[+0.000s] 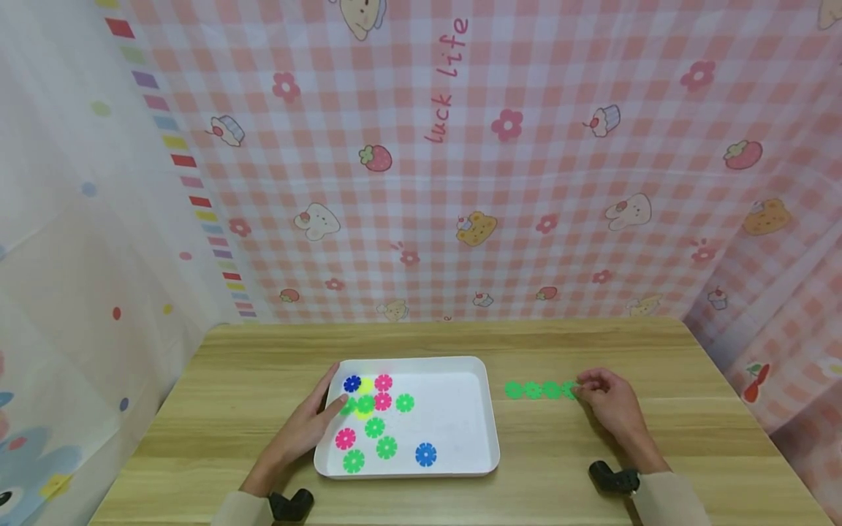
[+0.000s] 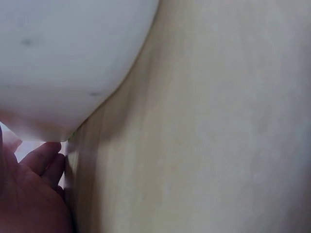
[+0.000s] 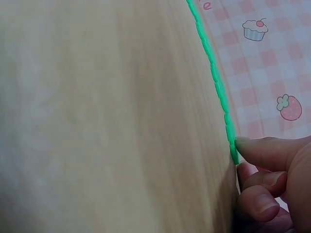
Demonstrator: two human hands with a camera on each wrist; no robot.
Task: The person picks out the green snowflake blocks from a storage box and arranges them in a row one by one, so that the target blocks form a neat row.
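My left hand (image 1: 304, 424) holds the left side of a white tray (image 1: 460, 467), thumb over the rim and fingers along the outer wall. In the left wrist view its fingers (image 2: 43, 158) lie against the tray's side. Several notched plastic discs lie in the tray: green (image 1: 387, 447), pink (image 1: 345, 438), yellow (image 1: 365, 385), a dark blue one (image 1: 352, 383) and a lighter blue one (image 1: 425, 454). Right of the tray, my right hand (image 1: 608, 402) pinches the right end of a straight row of green discs (image 1: 533, 390). Edge-on in the right wrist view, this green row (image 3: 220, 92) runs close over the table.
The wooden table (image 1: 546, 446) carries the tray and the row. Behind it hangs a pink checked curtain (image 1: 421, 183) with cartoon prints; a pale curtain (image 1: 85, 241) is on the left. Dark wrist-worn devices (image 1: 613, 478) sit near both sleeves.
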